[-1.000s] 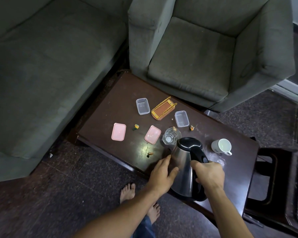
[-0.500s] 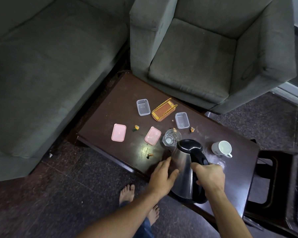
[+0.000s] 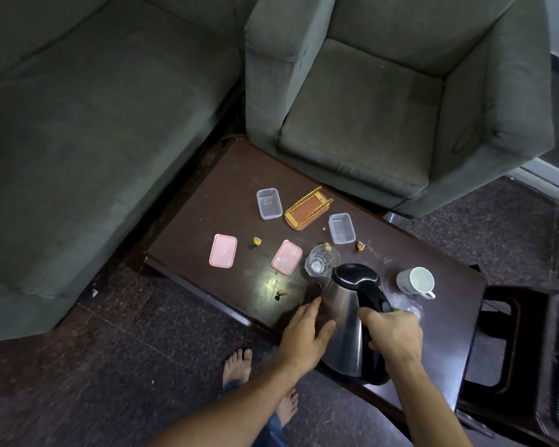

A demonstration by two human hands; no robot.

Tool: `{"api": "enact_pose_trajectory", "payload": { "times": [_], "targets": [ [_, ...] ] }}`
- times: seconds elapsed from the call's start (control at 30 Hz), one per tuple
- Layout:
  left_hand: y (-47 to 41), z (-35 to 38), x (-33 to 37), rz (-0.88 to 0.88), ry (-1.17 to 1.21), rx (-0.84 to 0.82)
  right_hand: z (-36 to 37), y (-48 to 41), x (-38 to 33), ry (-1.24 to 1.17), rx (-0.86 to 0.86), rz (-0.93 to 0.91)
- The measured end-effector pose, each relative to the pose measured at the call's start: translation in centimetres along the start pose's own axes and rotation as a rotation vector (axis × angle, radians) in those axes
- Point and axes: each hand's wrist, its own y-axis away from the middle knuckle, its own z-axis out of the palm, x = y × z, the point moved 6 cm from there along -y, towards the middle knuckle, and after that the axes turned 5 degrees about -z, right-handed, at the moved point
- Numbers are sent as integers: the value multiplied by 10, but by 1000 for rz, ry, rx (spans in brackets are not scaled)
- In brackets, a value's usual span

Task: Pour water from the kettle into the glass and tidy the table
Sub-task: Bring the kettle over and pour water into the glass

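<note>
While the right hand (image 3: 394, 333) grips it, the kettle (image 3: 342, 321) stays tilted.

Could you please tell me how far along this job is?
Done: nothing visibly finished. In hand: the right hand grips the stainless-steel kettle by its handle, the left hand steadies its body, spout tipped toward the clear drinking glass; no stream visible. Left: two pink lids lie apart from two clear plastic boxes, with scraps scattered.

Bare tabletop (image 3: 233, 175) toward the far corner; glass (image 3: 321, 262) and mug (image 3: 415, 282) close by the kettle (image 3: 346, 321).
</note>
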Motion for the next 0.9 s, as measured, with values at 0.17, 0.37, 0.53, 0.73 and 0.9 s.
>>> {"api": "enact_pose_trajectory", "payload": {
  "times": [0.17, 0.37, 0.53, 0.73, 0.9],
  "targets": [
    [0, 0, 1, -2, -11, 7, -1, -1, 0, 7, -4, 15],
    [1, 0, 3, -7, -4, 2, -2, -1, -1, 15, -12, 8],
    [3, 0, 5, 4, -16, 12, -3, 0, -1, 22, -18, 5],
    [5, 0, 7, 9, -22, 9, -5, 3, -1, 28, -18, -2],
    [6, 1, 8, 7, -20, 5, -7, 4, 0, 25, -14, 2]
  ]
}}
